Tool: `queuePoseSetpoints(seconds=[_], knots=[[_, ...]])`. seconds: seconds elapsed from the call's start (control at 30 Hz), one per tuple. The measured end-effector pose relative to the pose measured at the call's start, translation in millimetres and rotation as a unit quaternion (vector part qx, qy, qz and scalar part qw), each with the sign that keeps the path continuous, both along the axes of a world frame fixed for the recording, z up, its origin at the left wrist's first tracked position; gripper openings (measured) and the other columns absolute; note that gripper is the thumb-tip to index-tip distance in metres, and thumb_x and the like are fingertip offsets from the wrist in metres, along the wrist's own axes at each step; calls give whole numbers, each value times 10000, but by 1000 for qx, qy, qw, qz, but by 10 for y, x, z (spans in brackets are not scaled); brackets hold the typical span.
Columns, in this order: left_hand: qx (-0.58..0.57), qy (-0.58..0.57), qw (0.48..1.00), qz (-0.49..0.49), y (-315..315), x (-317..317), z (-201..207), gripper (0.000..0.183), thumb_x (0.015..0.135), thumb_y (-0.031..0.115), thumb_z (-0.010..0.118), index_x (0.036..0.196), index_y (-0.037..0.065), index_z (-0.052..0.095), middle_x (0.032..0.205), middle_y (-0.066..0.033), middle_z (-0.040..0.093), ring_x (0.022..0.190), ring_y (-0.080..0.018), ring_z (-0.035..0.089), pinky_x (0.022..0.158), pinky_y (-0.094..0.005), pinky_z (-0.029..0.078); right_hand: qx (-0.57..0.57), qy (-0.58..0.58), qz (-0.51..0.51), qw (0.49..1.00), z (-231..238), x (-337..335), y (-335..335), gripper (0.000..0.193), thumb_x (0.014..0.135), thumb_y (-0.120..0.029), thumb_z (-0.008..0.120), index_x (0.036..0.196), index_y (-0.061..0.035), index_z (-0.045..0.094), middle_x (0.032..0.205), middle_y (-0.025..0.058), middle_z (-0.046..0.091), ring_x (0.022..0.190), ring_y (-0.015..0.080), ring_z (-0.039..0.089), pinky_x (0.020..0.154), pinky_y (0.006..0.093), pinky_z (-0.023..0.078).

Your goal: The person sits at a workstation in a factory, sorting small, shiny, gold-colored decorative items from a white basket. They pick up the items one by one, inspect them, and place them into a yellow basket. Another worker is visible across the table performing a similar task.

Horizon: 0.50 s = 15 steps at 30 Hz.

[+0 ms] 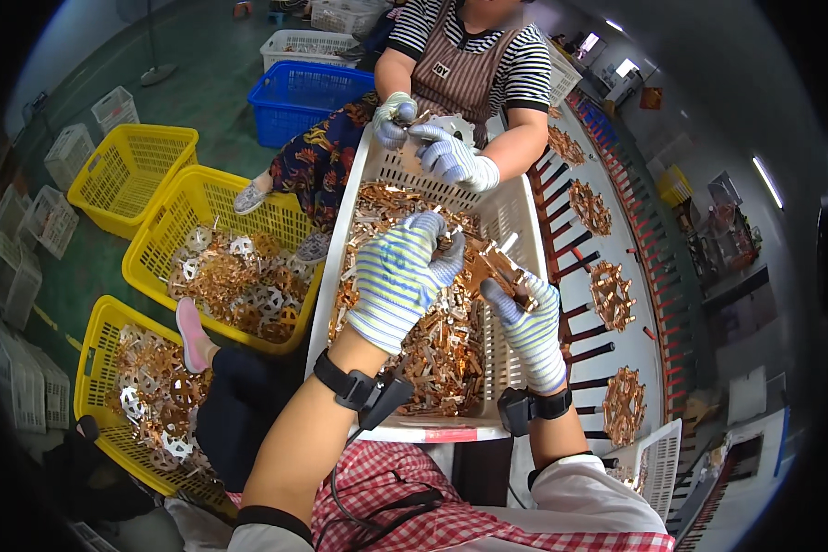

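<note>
Both my hands wear striped knit gloves and are above a white plastic crate [340,276] heaped with small copper-coloured metal pieces [446,373]. My right hand [532,336] grips a copper-coloured metal part [504,273] with several prongs, tilted over the crate's right side. My left hand [397,276] is closed, fingers curled and pinched beside that part. Small shiny bits show at its fingertips, but what it holds is hard to make out. Across the crate, a co-worker's gloved hands [451,156] hold a silvery flat metal part [455,129].
Yellow baskets [138,248] stand on the floor at left, two holding silver and copper parts. Behind them are a blue basket [294,101] and white crates. Along the right runs a rack with dark rods [591,354] and copper-coloured wheel-shaped parts [624,405].
</note>
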State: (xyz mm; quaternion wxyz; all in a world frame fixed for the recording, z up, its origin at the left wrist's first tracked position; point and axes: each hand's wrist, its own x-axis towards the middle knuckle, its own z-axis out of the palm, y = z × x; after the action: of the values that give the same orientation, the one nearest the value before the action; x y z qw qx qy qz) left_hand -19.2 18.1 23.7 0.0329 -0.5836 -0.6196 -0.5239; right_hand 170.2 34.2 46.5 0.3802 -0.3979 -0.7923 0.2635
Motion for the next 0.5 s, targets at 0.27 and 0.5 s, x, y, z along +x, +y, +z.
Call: queuePoseSetpoints(seconds=[0.27, 0.5], knots=[[-12, -530, 801, -278, 43, 164, -47, 225, 917, 269, 641, 912, 43, 636, 696, 43, 569, 605, -26, 438, 543, -206, 380, 29, 47, -16, 998, -123, 7, 126, 231, 843, -170, 715, 1001, -6, 675, 761, 44, 667, 648, 80, 567, 588, 253, 455], [-93, -515, 803, -285, 10, 129, 18, 216, 916, 293, 634, 878, 80, 628, 652, 90, 477, 570, -11, 367, 504, -200, 304, 95, -96, 32, 990, -93, -27, 131, 441, 774, -103, 710, 1202, -52, 616, 773, 134, 622, 699, 274, 623, 662, 318, 488]])
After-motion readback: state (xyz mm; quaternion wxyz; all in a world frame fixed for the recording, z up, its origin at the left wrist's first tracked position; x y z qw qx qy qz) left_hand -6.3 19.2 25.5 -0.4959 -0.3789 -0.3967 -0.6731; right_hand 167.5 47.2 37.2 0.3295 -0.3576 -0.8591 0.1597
